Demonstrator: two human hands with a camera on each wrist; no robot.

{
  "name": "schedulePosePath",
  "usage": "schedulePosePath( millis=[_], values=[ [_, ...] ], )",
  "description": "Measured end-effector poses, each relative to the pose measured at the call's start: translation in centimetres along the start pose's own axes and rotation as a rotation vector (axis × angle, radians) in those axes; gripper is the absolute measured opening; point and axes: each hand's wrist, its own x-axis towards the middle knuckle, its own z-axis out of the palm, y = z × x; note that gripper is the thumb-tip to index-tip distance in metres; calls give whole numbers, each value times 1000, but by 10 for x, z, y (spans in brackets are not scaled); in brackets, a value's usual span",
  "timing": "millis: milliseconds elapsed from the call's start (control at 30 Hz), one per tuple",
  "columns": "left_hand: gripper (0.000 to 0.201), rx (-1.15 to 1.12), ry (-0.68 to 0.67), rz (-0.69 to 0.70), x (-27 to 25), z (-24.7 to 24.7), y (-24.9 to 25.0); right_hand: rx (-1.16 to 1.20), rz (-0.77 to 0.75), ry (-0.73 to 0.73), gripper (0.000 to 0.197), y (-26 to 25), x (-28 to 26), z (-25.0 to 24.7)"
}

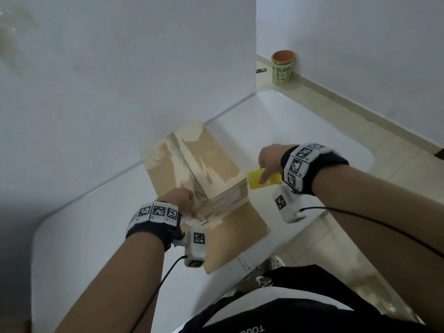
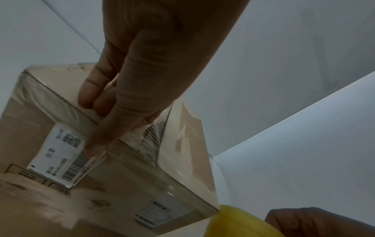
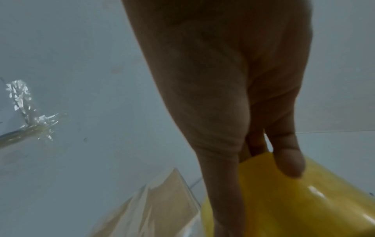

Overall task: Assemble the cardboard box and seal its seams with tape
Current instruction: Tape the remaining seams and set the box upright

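A brown cardboard box [image 1: 204,159] stands on the white table [image 1: 96,224], its top flaps closed, with glossy tape and torn patches along the middle seam. My left hand [image 1: 182,200] grips its near left corner. In the left wrist view the left hand [image 2: 105,125] has fingers over the upper edge, and the thumb presses beside a white label [image 2: 58,152] on the box [image 2: 182,160]. My right hand [image 1: 269,162] holds a yellow tape roll [image 1: 255,180] just off the near right corner. The right wrist view shows that hand [image 3: 223,128] curled round the roll [image 3: 304,200], beside the box [image 3: 162,200].
A flat cardboard flap [image 1: 240,231] lies out from the box toward me, past the table's near edge. A white wall stands close behind the box. A crumpled strip of clear tape [image 3: 30,115] sticks to it. A printed cup [image 1: 283,68] stands on the floor at the far right.
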Motion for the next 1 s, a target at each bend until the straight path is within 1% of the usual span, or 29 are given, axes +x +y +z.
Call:
schedulePosePath(
  millis=[100,167,233,267,500,633,767,900,1000],
  values=[
    [37,-7,9,9,1,3,-3,6,5,51,41,-3,0,3],
    [37,-11,15,14,2,4,-4,-9,29,115,41,-2,1,3],
    [36,-14,20,20,2,5,-6,-25,59,187,36,-2,3,5],
    [36,-13,24,19,3,6,-6,-32,70,198,34,-2,4,6],
    [36,-36,49,22,8,12,-12,-9,69,206,28,-2,19,17],
    [36,-37,61,30,8,15,-12,-65,63,240,24,-1,27,20],
    [38,-59,103,55,10,18,-16,-100,65,245,29,0,37,26],
    [37,-66,190,139,6,24,-23,-121,41,251,27,-2,40,26],
    [39,34,248,216,1,26,-28,-125,25,244,22,-4,41,26]
  ],
)
